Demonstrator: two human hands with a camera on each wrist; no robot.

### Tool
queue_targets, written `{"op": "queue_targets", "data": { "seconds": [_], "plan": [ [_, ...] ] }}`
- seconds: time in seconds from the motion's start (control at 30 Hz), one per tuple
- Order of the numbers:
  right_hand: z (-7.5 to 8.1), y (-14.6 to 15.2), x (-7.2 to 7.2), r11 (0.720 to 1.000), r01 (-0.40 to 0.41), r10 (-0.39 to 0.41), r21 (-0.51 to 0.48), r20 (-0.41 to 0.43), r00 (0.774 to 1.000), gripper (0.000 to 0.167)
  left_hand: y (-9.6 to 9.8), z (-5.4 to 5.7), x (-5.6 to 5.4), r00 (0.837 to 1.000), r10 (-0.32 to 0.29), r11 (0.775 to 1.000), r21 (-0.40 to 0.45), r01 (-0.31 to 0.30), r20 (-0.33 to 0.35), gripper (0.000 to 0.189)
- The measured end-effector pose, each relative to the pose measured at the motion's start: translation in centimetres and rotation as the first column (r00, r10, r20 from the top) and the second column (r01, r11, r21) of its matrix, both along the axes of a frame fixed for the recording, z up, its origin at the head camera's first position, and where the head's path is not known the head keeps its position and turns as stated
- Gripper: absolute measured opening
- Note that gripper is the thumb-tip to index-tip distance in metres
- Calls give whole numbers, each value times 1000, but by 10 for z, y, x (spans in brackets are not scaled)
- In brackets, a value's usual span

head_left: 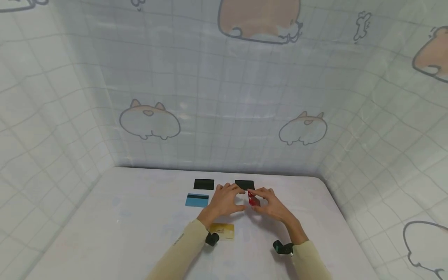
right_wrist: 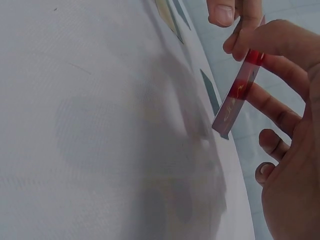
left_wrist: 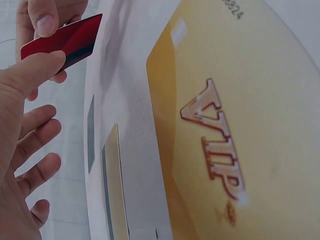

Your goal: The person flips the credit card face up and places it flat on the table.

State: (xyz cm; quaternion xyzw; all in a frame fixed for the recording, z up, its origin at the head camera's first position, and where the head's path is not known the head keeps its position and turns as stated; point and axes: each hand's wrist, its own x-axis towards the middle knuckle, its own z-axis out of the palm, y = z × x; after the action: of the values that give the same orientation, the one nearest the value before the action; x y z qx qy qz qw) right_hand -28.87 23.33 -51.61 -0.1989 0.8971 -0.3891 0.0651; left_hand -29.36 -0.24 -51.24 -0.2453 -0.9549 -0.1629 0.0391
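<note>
A red card (head_left: 253,199) is held tilted above the white table, pinched between the thumb and fingers of my right hand (head_left: 273,207). In the right wrist view the card (right_wrist: 235,95) has a pale lower part with gold script. My left hand (head_left: 225,200) is just left of the card, thumb and fingers spread apart with a gap between them. The left thumb (left_wrist: 42,67) overlaps the dark-striped red card (left_wrist: 75,42) in the left wrist view. Under the left wrist lies a yellow card (head_left: 224,231), its VIP lettering large in the left wrist view.
Two black cards (head_left: 203,184) (head_left: 245,184) lie near the table's (head_left: 140,217) far edge. A blue card (head_left: 197,200) with a black stripe lies left of my left hand. Grid-patterned curtains (head_left: 224,97) with cartoon animals surround the table at the back and sides.
</note>
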Motion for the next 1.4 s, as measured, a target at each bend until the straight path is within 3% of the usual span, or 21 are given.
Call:
{"op": "queue_targets", "data": {
  "seconds": [0.53, 0.83, 1.4],
  "plan": [
    [0, -2, -10, 999, -15, 16, 42, -29, 999, 49, 0, 4, -5, 999, -18, 999, 31, 19, -48, 63],
    [1, -5, -16, 996, -17, 21, 85, -51, 998, 47, 1, 6, -9, 1000, -15, 1000, 20, 15, -18, 64],
    [2, -5, -27, 994, -1, 6, 113, -47, 999, 52, -2, 7, -22, 999, -16, 999, 39, 18, -40, 61]
  ]
}}
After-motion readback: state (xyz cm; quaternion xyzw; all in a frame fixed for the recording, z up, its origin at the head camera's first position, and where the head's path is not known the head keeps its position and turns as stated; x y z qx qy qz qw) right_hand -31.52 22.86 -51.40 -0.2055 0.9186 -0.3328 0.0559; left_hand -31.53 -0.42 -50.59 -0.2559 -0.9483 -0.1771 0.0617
